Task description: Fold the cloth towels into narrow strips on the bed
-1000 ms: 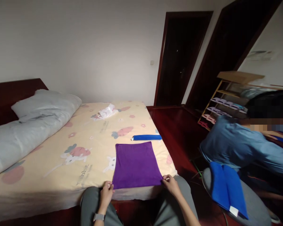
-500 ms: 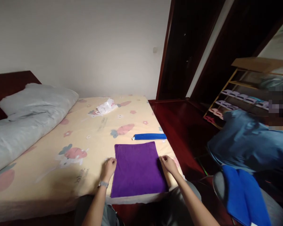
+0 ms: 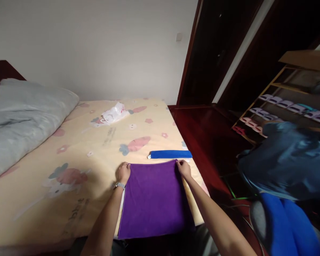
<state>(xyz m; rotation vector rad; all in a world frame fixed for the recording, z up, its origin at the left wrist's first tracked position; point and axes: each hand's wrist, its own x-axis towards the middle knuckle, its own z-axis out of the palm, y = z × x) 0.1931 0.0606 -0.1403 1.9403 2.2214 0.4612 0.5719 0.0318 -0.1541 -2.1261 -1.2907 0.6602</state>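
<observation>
A purple towel [image 3: 152, 201] lies spread on the near edge of the bed, its front edge reaching to the mattress edge. My left hand [image 3: 124, 172] pinches its far left corner, a watch on that wrist. At the far right corner, my right hand [image 3: 184, 168] grips the towel between thumb and fingers. The far edge sags slightly between the two hands. Just beyond it lies a folded blue cloth strip [image 3: 171, 154] with a small white tag at its left end.
A white plastic bag [image 3: 114, 113] sits farther back on the patterned bed sheet [image 3: 96, 185]. A grey quilt [image 3: 29, 113] is heaped at left. On the right are a person's dark blue clothing [image 3: 285, 160], more blue cloth [image 3: 290, 224] and a shoe rack [image 3: 272, 85].
Both hands have moved from the towel's sides to its far corners and now hold them. The towel's far left edge, doubled before, now looks like one line. The view has shifted slightly.
</observation>
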